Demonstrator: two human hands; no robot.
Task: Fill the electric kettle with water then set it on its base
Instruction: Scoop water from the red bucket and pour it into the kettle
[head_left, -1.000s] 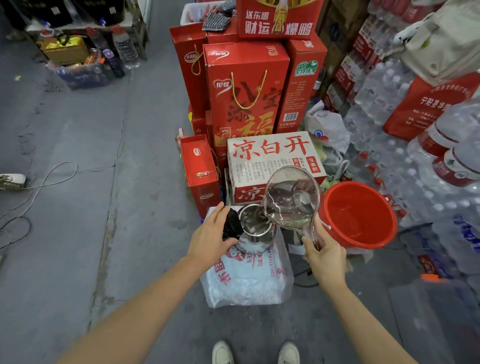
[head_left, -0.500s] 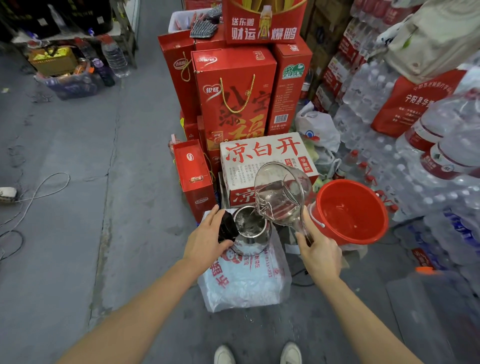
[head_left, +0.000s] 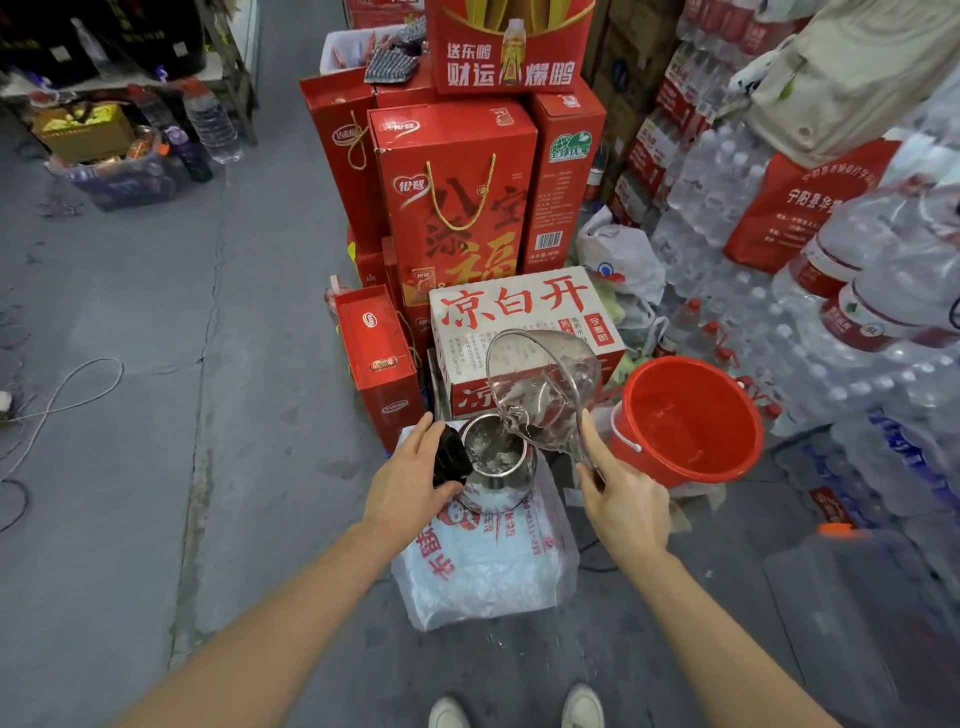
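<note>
Head-height view (steeply downward), near hands

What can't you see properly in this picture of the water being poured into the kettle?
Head view only:
- The kettle's handle: the left hand covers it.
- The kettle's base: not visible anywhere; the kettle's body hides what is under it.
- How full the kettle is: only splashing water shows inside.
- The clear jug's handle: mostly behind the right hand.
- Small print on the white plastic bag: too blurred.

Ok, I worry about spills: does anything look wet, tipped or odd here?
No spill shows. The odd part: the kettle stands on a soft plastic bag, not a firm surface, while the right hand tips the jug into it and the left hand steadies it.
</note>
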